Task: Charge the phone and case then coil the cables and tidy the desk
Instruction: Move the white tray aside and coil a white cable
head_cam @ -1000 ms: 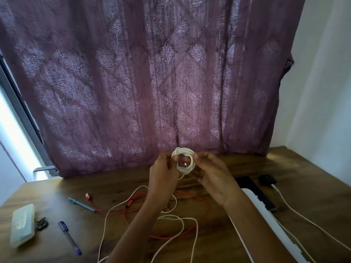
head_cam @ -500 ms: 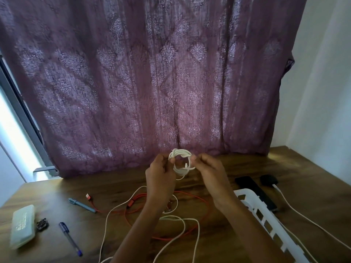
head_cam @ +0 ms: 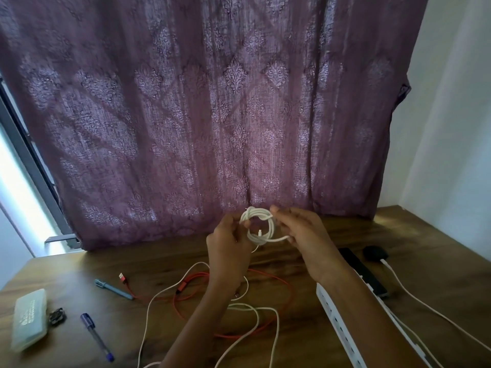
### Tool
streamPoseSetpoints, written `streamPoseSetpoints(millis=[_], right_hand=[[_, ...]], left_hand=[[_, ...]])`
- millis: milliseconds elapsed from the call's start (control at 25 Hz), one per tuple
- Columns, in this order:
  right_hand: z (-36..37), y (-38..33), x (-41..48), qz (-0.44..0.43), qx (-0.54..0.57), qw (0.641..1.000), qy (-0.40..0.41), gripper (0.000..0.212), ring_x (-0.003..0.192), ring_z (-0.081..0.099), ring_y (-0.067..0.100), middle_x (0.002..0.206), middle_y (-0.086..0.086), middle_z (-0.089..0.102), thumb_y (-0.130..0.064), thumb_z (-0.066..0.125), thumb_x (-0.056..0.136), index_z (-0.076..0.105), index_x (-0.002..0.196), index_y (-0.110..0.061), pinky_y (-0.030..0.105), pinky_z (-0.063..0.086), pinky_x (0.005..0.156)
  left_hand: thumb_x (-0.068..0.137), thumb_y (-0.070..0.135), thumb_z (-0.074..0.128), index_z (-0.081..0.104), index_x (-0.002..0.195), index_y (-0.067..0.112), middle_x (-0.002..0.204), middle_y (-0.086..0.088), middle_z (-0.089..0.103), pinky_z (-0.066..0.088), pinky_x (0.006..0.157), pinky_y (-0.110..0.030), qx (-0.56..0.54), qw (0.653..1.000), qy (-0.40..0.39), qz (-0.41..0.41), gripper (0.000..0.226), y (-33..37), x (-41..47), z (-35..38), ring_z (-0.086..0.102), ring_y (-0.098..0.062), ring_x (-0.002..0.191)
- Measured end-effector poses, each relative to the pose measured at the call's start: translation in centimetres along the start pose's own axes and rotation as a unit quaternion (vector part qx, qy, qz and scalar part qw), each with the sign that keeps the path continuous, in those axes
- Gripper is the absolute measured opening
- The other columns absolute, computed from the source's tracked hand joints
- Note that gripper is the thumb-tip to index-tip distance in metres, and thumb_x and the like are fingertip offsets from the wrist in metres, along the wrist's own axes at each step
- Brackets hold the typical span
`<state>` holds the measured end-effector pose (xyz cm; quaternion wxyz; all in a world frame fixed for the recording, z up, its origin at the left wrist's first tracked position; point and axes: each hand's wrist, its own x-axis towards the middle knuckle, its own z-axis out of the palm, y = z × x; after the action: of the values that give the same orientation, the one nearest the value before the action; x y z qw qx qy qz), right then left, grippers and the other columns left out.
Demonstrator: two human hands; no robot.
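Observation:
A small coil of white cable (head_cam: pixel 258 226) is held up above the wooden desk (head_cam: pixel 79 266), in front of the curtain. My left hand (head_cam: pixel 229 248) pinches its left side, and my right hand (head_cam: pixel 305 235) holds its right side and a strand crossing the loop. Below, a loose white cable (head_cam: pixel 247 322) and a red cable (head_cam: pixel 265 301) lie tangled on the desk. The dark phone (head_cam: pixel 364 274) lies to the right, partly behind my right forearm, with a black charger plug (head_cam: pixel 375 253) and its white lead beyond it.
A white slotted tray (head_cam: pixel 342 328) sits at the lower right under my right arm. On the left lie a pale case (head_cam: pixel 29 318), a small dark clip (head_cam: pixel 56 316), a blue pen (head_cam: pixel 97 336) and a teal pen (head_cam: pixel 113 288). A purple curtain hangs behind.
My right hand has shifted slightly right, drawing a strand of the white cable across the coil. The coil stays at the same height between both hands.

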<state>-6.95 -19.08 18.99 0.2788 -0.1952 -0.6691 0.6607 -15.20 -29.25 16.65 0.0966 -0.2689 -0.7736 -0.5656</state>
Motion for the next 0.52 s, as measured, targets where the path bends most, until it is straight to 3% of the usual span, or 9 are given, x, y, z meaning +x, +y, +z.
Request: streamPoseSetpoints(millis=[160,240,320,440,520], right_hand=[[0.2,0.5,-1.3,-0.045,0.061,0.996,-0.047,0.017,0.08,0.058,0.011,0.086,0.003,0.071,-0.028,0.064,0.082,0.073,0.089,-0.015,0.025,0.042,0.071],[1.1,1.6,-2.0,-0.069,0.051,0.995,-0.043,0.017,0.083,0.065,0.01,0.091,-0.002,0.074,-0.026,0.063,0.082,0.073,0.094,-0.019,0.02,0.046,0.073],[1.7,2.4,-2.1,-0.116,-0.001,0.993,-0.003,0.016,0.083,0.067,0.02,0.088,-0.002,0.074,-0.024,0.059,0.087,0.073,0.094,-0.018,0.019,0.047,0.074],[1.4,2.6,-1.4,-0.136,-0.038,0.989,0.052,0.023,0.068,0.055,0.033,0.075,0.016,0.067,-0.023,0.052,0.093,0.069,0.08,-0.017,0.025,0.041,0.065],[1.1,1.9,-0.8,-0.121,-0.013,0.99,0.068,0.029,0.063,0.049,0.024,0.066,0.011,0.058,-0.022,0.047,0.096,0.063,0.073,-0.014,0.027,0.04,0.063]], left_hand=[[0.09,0.025,0.057,0.067,0.093,0.012,0.076,-0.005,0.07,0.052,0.075,-0.042,-0.064,0.993,0.021,-0.095,0.017,-0.4,0.6,0.0,0.066,-0.023,0.076],[0.09,0.025,0.057,0.067,0.093,0.013,0.078,-0.005,0.071,0.053,0.074,-0.041,-0.08,0.991,0.023,-0.105,0.017,-0.2,0.5,-0.1,0.067,-0.023,0.076],[0.09,0.024,0.057,0.067,0.093,0.014,0.077,-0.003,0.071,0.052,0.072,-0.037,-0.09,0.99,0.013,-0.109,0.014,-0.2,0.5,-0.2,0.067,-0.02,0.076],[0.09,0.021,0.057,0.067,0.094,0.014,0.076,0.0,0.071,0.05,0.071,-0.033,-0.084,0.991,0.011,-0.104,0.013,-0.3,0.4,-0.4,0.066,-0.016,0.075],[0.09,0.021,0.057,0.066,0.091,0.015,0.074,0.002,0.069,0.048,0.07,-0.031,-0.056,0.994,0.017,-0.09,0.011,-0.5,0.2,-0.5,0.064,-0.014,0.074]])
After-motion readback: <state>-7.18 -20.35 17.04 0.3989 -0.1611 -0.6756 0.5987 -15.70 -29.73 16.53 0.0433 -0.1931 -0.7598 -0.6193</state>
